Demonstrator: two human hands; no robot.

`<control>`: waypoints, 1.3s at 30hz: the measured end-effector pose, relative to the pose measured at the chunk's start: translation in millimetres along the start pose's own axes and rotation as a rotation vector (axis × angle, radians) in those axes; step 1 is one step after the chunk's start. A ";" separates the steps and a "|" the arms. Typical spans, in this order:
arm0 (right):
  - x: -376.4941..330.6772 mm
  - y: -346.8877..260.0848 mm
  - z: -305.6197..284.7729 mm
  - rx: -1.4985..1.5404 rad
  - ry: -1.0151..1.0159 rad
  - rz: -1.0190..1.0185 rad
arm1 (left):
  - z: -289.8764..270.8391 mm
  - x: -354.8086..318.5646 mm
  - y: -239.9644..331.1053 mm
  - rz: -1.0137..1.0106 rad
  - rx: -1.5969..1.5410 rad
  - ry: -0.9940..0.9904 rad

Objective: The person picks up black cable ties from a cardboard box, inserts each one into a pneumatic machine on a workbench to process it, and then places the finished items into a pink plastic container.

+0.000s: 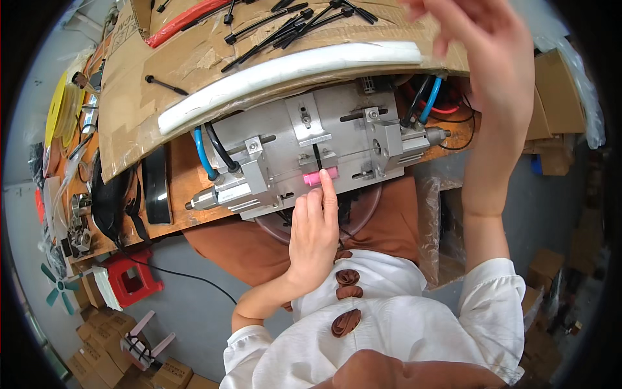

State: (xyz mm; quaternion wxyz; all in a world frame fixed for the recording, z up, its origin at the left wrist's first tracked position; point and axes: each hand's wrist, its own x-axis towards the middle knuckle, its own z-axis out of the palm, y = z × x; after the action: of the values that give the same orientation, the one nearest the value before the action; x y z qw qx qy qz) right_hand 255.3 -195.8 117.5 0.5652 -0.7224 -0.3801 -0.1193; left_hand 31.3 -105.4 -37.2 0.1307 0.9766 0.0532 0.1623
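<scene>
My left hand reaches up to a metal fixture. Its index finger is stretched out, the tip on a small pink piece at the fixture's front edge. The other fingers bend loosely and the thumb is hidden. Behind the pink piece stands a thin black rod-like part, between two facing metal blocks. High on the right, my right hand hangs over the cardboard; its fingers are blurred and partly cut off by the top edge, so a held object cannot be made out.
Several black bolt-like parts lie on the cardboard, behind a white padded strip. Blue hoses and black ones run to the fixture's two ends. A red stool stands at the lower left, and cardboard boxes sit on the floor.
</scene>
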 end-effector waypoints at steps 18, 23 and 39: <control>-206.7 24.3 82.1 -0.253 -0.386 -0.122 | -140.4 129.1 -210.7 -0.051 -0.175 -0.105; -177.0 7.2 65.2 -0.331 -0.526 -0.137 | -139.9 110.1 -193.5 0.008 -0.123 0.002; 68.5 -21.1 85.5 0.059 -0.564 -0.083 | -28.0 -10.3 -21.1 0.030 -0.091 0.224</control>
State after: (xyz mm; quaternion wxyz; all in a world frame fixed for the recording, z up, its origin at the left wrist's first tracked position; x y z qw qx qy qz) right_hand 265.7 -88.4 145.5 0.4527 -0.6939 -0.5550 0.0745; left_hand 11.1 -80.0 -20.5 0.1656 0.9460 0.0454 0.2749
